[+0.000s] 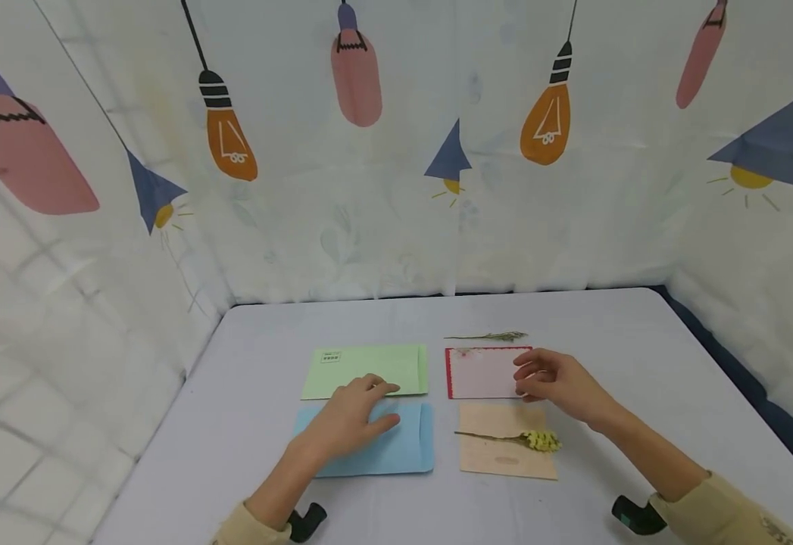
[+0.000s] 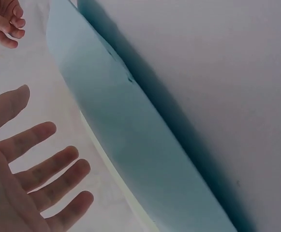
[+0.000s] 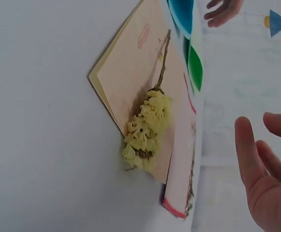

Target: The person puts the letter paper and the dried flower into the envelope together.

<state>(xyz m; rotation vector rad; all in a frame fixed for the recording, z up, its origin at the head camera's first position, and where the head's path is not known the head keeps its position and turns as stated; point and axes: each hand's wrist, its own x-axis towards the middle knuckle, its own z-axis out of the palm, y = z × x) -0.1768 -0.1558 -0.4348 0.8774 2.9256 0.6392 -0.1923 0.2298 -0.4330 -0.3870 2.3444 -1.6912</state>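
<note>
My left hand is spread over the blue envelope and the lower edge of the green envelope; in the left wrist view its fingers hold nothing. Loosely bent, the fingers of my right hand hover by the right end of a pink card with a red border. In the right wrist view that hand stands clear of the papers with nothing in it. Below the card lies a tan folded card, and a dried yellow flower on a stem rests across it.
A thin dried sprig lies behind the pink card. White cloth covers the table, and a printed curtain hangs around its back and sides. Dark camera mounts sit at both wrists.
</note>
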